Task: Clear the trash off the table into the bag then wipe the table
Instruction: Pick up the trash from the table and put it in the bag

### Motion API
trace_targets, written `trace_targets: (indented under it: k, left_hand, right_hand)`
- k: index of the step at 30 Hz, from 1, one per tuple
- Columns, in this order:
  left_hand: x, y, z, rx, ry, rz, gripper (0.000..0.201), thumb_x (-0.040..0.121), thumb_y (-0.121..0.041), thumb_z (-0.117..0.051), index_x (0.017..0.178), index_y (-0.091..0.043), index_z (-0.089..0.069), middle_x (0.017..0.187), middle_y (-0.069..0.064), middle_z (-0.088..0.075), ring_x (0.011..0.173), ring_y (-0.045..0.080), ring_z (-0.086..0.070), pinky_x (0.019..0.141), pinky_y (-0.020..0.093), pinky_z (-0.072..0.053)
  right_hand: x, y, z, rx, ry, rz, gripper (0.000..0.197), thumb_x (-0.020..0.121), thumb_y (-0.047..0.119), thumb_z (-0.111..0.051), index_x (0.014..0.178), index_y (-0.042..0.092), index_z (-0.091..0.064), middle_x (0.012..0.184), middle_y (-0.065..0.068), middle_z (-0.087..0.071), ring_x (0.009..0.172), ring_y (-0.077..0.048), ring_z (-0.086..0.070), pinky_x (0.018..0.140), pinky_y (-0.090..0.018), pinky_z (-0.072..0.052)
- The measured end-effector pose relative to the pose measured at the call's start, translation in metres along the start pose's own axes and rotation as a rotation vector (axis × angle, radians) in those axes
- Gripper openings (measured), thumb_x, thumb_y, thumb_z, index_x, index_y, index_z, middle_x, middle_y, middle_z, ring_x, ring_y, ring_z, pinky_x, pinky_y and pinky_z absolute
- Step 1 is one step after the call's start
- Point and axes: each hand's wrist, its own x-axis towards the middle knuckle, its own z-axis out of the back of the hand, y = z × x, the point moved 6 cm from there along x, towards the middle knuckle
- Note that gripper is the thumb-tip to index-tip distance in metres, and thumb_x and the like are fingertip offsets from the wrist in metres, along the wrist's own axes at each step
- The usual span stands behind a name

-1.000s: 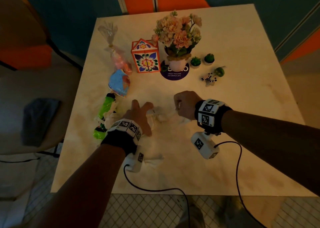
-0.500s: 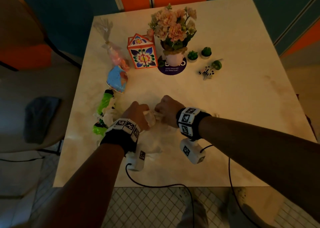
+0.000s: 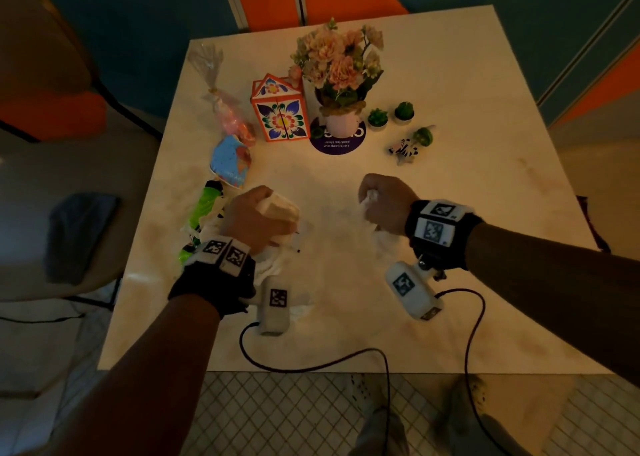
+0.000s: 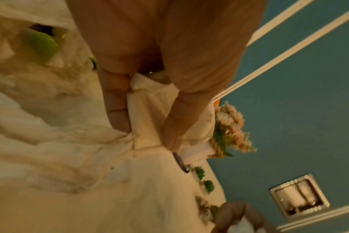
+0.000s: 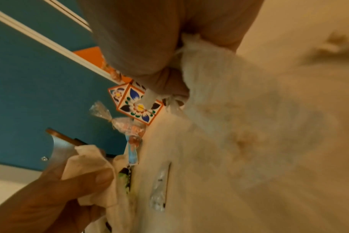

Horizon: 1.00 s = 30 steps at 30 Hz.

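Note:
A thin white plastic bag [image 3: 379, 239] lies stretched over the table [image 3: 502, 234] between my hands. My right hand [image 3: 369, 201] grips a bunched edge of the bag [image 5: 219, 94] in its fist [image 5: 177, 82]. My left hand [image 3: 273, 213] holds a cream-white crumpled sheet [image 3: 278, 208], paper or cloth, pinched between thumb and fingers [image 4: 147, 126]. A green bottle [image 3: 204, 209] lies just left of that hand, partly under bag film [image 4: 40, 44]. A crumpled blue cup [image 3: 230, 159] sits behind the bottle. A small clear wrapper [image 5: 159, 189] lies on the table near the left hand.
At the back stand a cellophane candy bag [image 3: 225, 109], a floral box [image 3: 280, 116], a flower pot [image 3: 341, 74] on a purple coaster, two small cacti [image 3: 377, 118] and a zebra toy [image 3: 403, 150]. A chair with a dark cloth [image 3: 79, 234] stands left.
My hands were close together half a second ago. The right hand has pulled away to the right with the bag edge, and the left hand has stayed by the bottle.

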Motion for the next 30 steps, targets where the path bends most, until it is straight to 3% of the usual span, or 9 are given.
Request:
trace_targets:
  k: [3, 5, 7, 10, 13, 17, 23, 27, 30]
  left_hand:
    - [-0.004, -0.016, 0.007, -0.235, -0.003, 0.006, 0.058, 0.066, -0.009, -0.084, 0.117, -0.007, -0.056, 0.109, 0.010, -0.059, 0.090, 0.018, -0.055, 0.041, 0.015, -0.049]
    - [-0.007, -0.026, 0.009, -0.395, -0.011, 0.026, 0.051, 0.065, -0.005, -0.084, 0.109, -0.011, -0.059, 0.107, 0.011, -0.063, 0.092, 0.026, -0.064, 0.056, 0.034, -0.060]
    - [-0.009, -0.038, 0.011, -0.553, -0.020, 0.027, 0.048, 0.066, 0.001, -0.080, 0.105, -0.015, -0.058, 0.108, 0.013, -0.064, 0.096, 0.030, -0.067, 0.068, 0.046, -0.059]
    - [-0.012, -0.055, 0.008, -0.695, 0.007, -0.003, 0.052, 0.070, 0.008, -0.074, 0.114, -0.011, -0.054, 0.111, 0.016, -0.063, 0.095, 0.029, -0.066, 0.064, 0.040, -0.058]
    - [-0.014, -0.076, 0.006, -0.822, 0.060, -0.046, 0.049, 0.073, 0.012, -0.068, 0.110, -0.016, -0.055, 0.102, 0.010, -0.066, 0.090, 0.025, -0.066, 0.061, 0.038, -0.056]
    - [-0.020, -0.109, 0.003, -0.892, 0.103, -0.118, 0.054, 0.074, 0.013, -0.065, 0.119, -0.013, -0.053, 0.104, 0.011, -0.066, 0.090, 0.025, -0.067, 0.065, 0.041, -0.056]
    - [-0.028, -0.183, 0.000, -0.931, 0.151, -0.273, 0.040, 0.072, 0.013, -0.065, 0.095, -0.019, -0.056, 0.084, 0.002, -0.068, 0.080, 0.022, -0.068, 0.068, 0.047, -0.056]
    - [-0.032, -0.240, -0.025, -0.912, 0.226, -0.356, 0.043, 0.071, 0.011, -0.068, 0.100, -0.018, -0.056, 0.080, 0.002, -0.066, 0.074, 0.019, -0.067, 0.060, 0.036, -0.054]
    - [-0.036, -0.276, -0.066, -0.875, 0.283, -0.388, 0.043, 0.071, 0.012, -0.070, 0.100, -0.017, -0.057, 0.079, 0.002, -0.065, 0.072, 0.021, -0.066, 0.059, 0.037, -0.054]
  right_hand:
    - [-0.015, -0.008, 0.019, 0.185, 0.043, -0.080, 0.026, 0.088, -0.006, -0.040, 0.078, 0.009, -0.059, 0.069, -0.008, -0.053, 0.057, -0.022, -0.048, 0.040, -0.020, -0.045]
    - [-0.023, -0.012, 0.030, 0.177, 0.051, -0.084, 0.033, 0.091, -0.006, -0.038, 0.070, 0.008, -0.059, 0.068, -0.008, -0.055, 0.057, -0.021, -0.047, 0.043, -0.020, -0.045]
    - [-0.029, -0.020, 0.043, 0.262, 0.015, -0.134, 0.036, 0.093, -0.006, -0.036, 0.065, 0.007, -0.054, 0.063, -0.009, -0.053, 0.052, -0.021, -0.043, 0.037, -0.015, -0.039]
    - [-0.038, -0.031, 0.060, 0.403, -0.051, -0.193, 0.036, 0.095, -0.005, -0.035, 0.064, 0.006, -0.051, 0.051, -0.006, -0.051, 0.047, -0.021, -0.037, 0.037, -0.017, -0.031]
    - [-0.048, -0.040, 0.082, 0.382, -0.124, -0.217, 0.031, 0.091, -0.007, -0.042, 0.065, 0.007, -0.053, 0.055, -0.008, -0.048, 0.044, -0.020, -0.037, 0.044, -0.021, -0.029]
    - [-0.065, -0.061, 0.115, 0.460, -0.213, -0.242, 0.028, 0.085, -0.005, -0.043, 0.061, 0.009, -0.050, 0.063, -0.011, -0.043, 0.048, -0.021, -0.032, 0.044, -0.022, -0.026]
    - [-0.095, -0.087, 0.162, 0.565, -0.312, -0.206, 0.031, 0.075, 0.003, -0.051, 0.050, 0.017, -0.040, 0.060, -0.007, -0.031, 0.050, -0.020, -0.024, 0.040, -0.015, -0.027]
    - [-0.119, -0.105, 0.199, 0.536, -0.428, -0.231, 0.024, 0.085, 0.011, -0.055, 0.065, 0.013, -0.042, 0.061, -0.007, -0.029, 0.052, -0.020, -0.023, 0.051, -0.027, -0.024]
    - [-0.143, -0.129, 0.227, 0.571, -0.515, -0.239, 0.026, 0.084, 0.013, -0.055, 0.063, 0.014, -0.039, 0.066, -0.009, -0.028, 0.054, -0.021, -0.022, 0.054, -0.034, -0.022]
